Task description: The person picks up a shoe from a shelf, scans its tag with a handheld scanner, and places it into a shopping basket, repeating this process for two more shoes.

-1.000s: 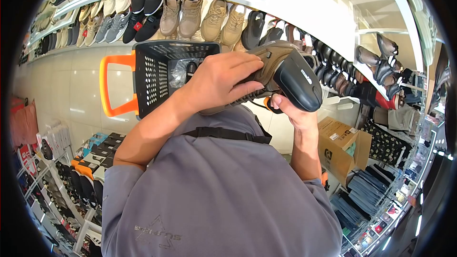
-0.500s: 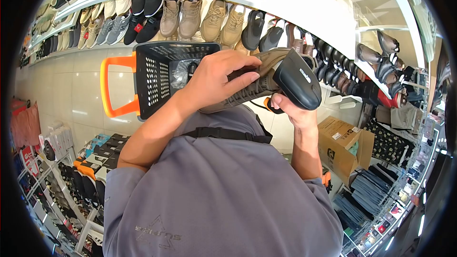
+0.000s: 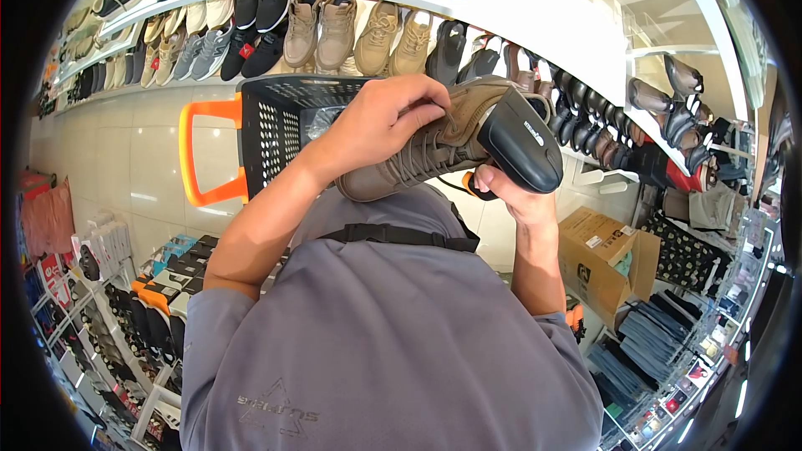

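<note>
A brown lace-up shoe [image 3: 409,163] is tilted in front of my body, its toe toward the lower left. My left hand [image 3: 384,121] is closed at the upper edge of the shoe, thumb and fingers pinching near its laces and tongue. My right hand [image 3: 514,192] grips the handle of a black barcode scanner [image 3: 525,146] with an orange part by the thumb. The scanner's head covers the shoe's heel end. What supports the shoe from below is hidden.
A black basket [image 3: 271,134] with an orange handle [image 3: 190,154] stands to the left. Shoe shelves [image 3: 535,8] run across the back. An open cardboard box [image 3: 597,255] and folded jeans [image 3: 639,342] are at right. Shoe boxes [image 3: 180,276] sit at lower left.
My left hand has drawn its fingers together on the shoe's edge and lifted slightly, uncovering more laces. The shoe's toe has shifted a little left. The right hand and scanner have hardly moved.
</note>
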`<state>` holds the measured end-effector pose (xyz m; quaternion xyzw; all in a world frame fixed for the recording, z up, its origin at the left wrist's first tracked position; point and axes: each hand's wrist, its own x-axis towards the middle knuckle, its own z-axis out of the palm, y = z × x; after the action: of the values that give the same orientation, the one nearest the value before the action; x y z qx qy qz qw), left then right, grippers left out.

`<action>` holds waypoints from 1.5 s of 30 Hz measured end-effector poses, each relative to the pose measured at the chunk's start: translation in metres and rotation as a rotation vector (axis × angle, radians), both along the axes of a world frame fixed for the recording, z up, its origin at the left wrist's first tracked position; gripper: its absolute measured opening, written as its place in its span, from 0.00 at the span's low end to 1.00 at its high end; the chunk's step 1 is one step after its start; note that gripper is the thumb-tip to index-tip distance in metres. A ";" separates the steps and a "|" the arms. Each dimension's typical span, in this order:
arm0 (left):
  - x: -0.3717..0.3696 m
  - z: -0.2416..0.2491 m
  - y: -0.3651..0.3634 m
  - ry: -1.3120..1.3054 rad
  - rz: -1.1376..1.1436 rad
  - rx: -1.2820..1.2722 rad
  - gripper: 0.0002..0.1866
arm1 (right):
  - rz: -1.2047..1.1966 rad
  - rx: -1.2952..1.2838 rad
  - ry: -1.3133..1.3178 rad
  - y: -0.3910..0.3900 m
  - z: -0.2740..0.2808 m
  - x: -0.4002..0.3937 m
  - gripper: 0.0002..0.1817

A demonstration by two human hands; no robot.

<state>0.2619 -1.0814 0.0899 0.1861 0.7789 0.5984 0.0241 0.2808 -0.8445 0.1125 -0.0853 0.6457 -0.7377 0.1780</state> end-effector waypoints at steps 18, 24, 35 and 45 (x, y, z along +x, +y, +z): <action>0.021 -0.008 0.012 -0.192 0.062 0.637 0.16 | 0.010 0.071 0.058 -0.002 -0.004 -0.006 0.22; 0.025 -0.004 0.015 -0.146 0.055 0.593 0.12 | 0.073 -0.002 0.085 -0.002 -0.007 -0.006 0.19; 0.024 0.002 0.014 0.022 0.056 0.384 0.11 | 0.043 0.042 0.086 0.000 -0.008 -0.003 0.20; 0.021 -0.003 0.015 0.164 0.181 0.224 0.11 | 0.031 0.021 0.064 -0.002 -0.007 -0.002 0.19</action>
<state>0.2828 -1.0661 0.0872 0.1648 0.7202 0.6641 -0.1146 0.2791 -0.8464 0.1056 -0.1172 0.6572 -0.7249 0.1696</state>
